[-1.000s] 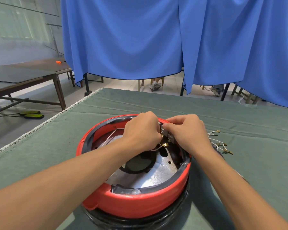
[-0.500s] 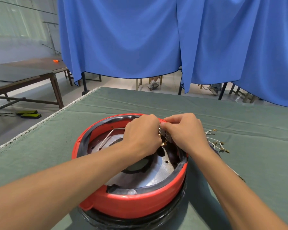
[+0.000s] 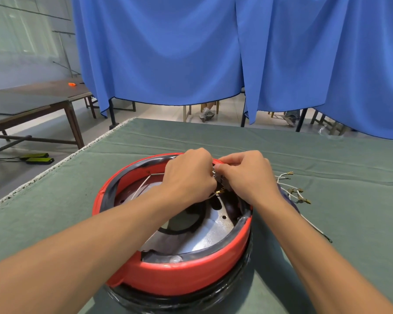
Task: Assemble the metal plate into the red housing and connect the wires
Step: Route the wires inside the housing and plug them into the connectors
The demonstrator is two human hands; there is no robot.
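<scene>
Surroundings: blue curtain (image 3: 191, 53) hanging behind the green-covered surface (image 3: 327, 155); brown side table (image 3: 32, 103) off to the left with a small orange item (image 3: 72, 84) on it; two yellow-black blocks (image 3: 37, 157) on the floor beneath.
In the way: both forearms crossing over the housing, hiding much of its inside; left hand (image 3: 188, 177) and right hand (image 3: 247, 175) covering the far rim.
Red housing (image 3: 186, 273): round, open side up, seated on a black ring (image 3: 168, 301) near the front edge of the surface.
Metal plate (image 3: 216, 232): lying flat inside the housing, silvery, with a dark round opening at its middle.
Small connector part (image 3: 220, 180): pinched between the two hands at the far rim; long axis not readable.
Left hand: closed, fingers curled down onto the connector part.
Right hand: closed, thumb and fingertips pinching the same part.
Loose wires (image 3: 293, 189): white, brass-tipped ends fanned out to the right, just beside the housing, lying on the surface.
</scene>
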